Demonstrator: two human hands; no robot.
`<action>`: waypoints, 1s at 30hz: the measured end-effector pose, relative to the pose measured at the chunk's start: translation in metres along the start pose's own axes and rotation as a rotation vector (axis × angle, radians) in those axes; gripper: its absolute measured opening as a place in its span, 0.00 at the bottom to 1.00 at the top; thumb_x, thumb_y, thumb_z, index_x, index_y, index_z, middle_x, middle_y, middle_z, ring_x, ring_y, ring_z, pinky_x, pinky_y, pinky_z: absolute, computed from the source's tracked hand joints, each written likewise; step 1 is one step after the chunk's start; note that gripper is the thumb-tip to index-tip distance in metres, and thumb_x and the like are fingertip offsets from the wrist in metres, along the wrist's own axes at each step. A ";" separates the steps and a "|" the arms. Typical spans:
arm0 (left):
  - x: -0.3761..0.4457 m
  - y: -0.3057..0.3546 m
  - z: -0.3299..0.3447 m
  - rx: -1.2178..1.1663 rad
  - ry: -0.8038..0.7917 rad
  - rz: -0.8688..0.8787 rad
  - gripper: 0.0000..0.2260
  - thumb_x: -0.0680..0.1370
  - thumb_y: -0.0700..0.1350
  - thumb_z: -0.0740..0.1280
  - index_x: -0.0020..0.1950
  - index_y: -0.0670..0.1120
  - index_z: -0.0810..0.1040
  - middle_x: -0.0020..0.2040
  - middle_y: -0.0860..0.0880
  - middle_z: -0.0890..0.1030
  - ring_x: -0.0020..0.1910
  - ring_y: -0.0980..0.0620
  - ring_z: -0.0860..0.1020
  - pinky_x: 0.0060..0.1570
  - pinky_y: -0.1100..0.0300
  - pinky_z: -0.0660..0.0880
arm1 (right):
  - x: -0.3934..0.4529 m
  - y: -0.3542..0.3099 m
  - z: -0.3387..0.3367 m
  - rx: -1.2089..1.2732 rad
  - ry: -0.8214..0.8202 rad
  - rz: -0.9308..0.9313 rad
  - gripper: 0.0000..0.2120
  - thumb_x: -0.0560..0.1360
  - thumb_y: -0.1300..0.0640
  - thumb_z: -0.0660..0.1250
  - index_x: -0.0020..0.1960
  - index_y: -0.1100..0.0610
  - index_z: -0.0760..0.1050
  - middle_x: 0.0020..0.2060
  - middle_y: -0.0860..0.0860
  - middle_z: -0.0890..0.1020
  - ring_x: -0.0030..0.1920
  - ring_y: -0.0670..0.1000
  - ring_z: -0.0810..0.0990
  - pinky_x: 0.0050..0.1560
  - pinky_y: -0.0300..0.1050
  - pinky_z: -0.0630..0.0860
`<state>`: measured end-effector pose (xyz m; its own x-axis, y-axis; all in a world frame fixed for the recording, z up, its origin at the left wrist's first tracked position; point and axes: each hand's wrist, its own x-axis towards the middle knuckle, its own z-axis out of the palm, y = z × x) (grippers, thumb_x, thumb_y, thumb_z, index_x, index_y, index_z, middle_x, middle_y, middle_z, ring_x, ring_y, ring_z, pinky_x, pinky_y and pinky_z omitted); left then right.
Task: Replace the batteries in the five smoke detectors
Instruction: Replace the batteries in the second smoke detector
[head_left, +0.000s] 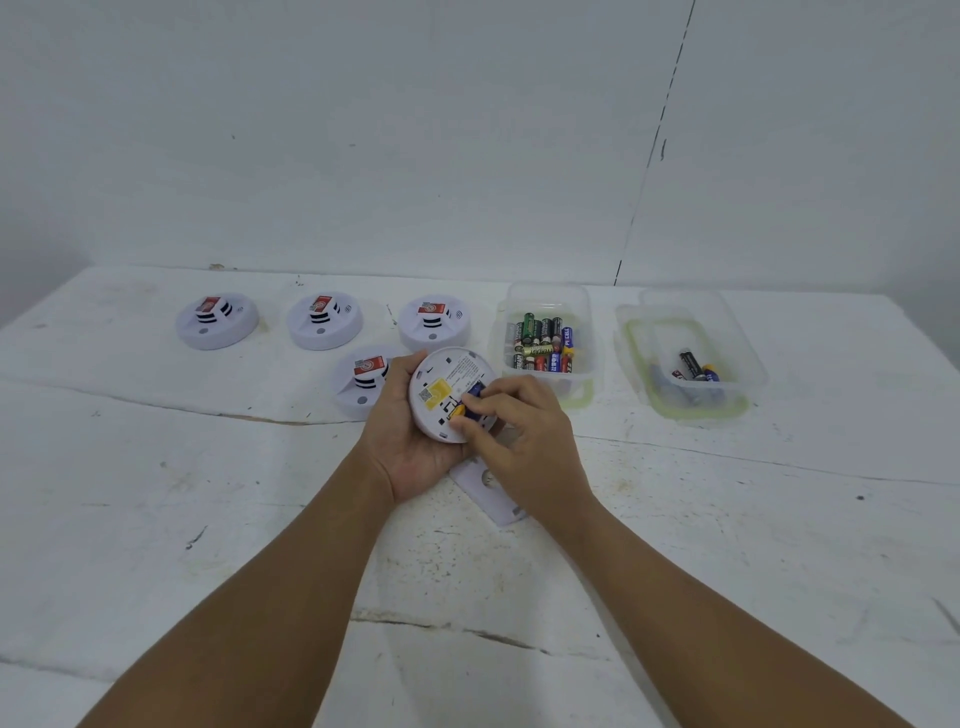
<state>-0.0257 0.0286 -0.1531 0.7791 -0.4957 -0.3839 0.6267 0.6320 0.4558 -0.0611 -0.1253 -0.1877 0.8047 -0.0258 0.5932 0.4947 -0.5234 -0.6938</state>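
Observation:
My left hand (410, 457) grips a white round smoke detector (441, 384) turned underside up, with a yellow label showing. My right hand (514, 431) pinches a blue and yellow battery (467, 400) at the detector's open battery slot. A white cover piece (493, 493) lies on the table under my right wrist. Several other smoke detectors stand face up: three in a back row (217, 321) (324, 321) (435, 323) and one (363, 379) just left of my left hand.
A clear plastic box (548, 296) holds several batteries at the back, right of the detectors. Further right, a second clear box (727, 332) holds a few batteries. Each box stands on a green-rimmed lid. The white table (208, 493) meets a white wall behind.

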 end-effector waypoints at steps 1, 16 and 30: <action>0.000 0.000 0.000 0.004 0.003 0.001 0.24 0.78 0.58 0.66 0.58 0.39 0.85 0.55 0.40 0.81 0.51 0.48 0.79 0.49 0.62 0.70 | 0.000 0.000 0.000 -0.008 0.003 -0.007 0.13 0.74 0.53 0.78 0.56 0.56 0.86 0.52 0.49 0.81 0.55 0.52 0.79 0.58 0.47 0.77; 0.000 -0.003 0.002 0.049 -0.019 0.046 0.24 0.82 0.58 0.61 0.58 0.39 0.85 0.57 0.37 0.83 0.52 0.40 0.84 0.45 0.48 0.82 | 0.007 -0.003 -0.009 0.098 -0.035 0.182 0.12 0.70 0.50 0.82 0.51 0.49 0.85 0.49 0.45 0.80 0.52 0.45 0.78 0.54 0.37 0.74; -0.003 -0.005 -0.003 0.013 0.054 0.113 0.24 0.79 0.58 0.65 0.65 0.41 0.82 0.63 0.37 0.80 0.62 0.39 0.77 0.66 0.42 0.74 | -0.003 -0.015 -0.012 -0.020 0.084 0.142 0.10 0.79 0.47 0.72 0.53 0.54 0.83 0.45 0.45 0.80 0.47 0.46 0.78 0.48 0.38 0.75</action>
<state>-0.0309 0.0283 -0.1564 0.8431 -0.3888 -0.3715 0.5352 0.6740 0.5092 -0.0747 -0.1279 -0.1743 0.8355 -0.1711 0.5222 0.3707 -0.5259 -0.7655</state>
